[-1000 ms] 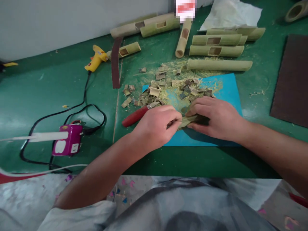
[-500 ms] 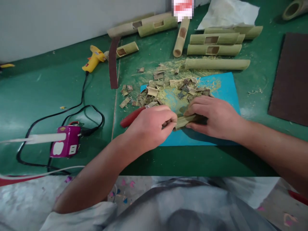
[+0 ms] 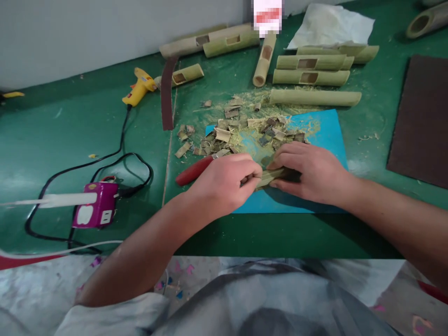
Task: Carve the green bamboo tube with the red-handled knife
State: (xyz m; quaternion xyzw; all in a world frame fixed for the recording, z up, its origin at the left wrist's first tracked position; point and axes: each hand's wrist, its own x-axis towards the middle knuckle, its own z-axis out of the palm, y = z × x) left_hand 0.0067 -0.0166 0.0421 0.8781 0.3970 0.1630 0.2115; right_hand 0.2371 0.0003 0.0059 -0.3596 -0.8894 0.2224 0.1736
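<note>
My right hand is closed on a piece of bamboo, fingers on the far side and thumb on the near side, above a blue sheet. Against the bamboo's left end, my left hand is curled in a pinch; a dark bit shows between its fingers, too hidden to name. Beside the left hand lies a tool with a red handle, its metal end partly hidden. Small cut bamboo chips and pale shavings are heaped just beyond both hands.
Bamboo tubes with cut windows lie at the back, near a white cloth. A yellow glue gun, a brown strip and a purple power adapter with cords lie left. A dark brown sheet lies right.
My left hand has shifted slightly right along the bamboo's end. The right hand keeps its hold almost in place. The view has tilted a little.
</note>
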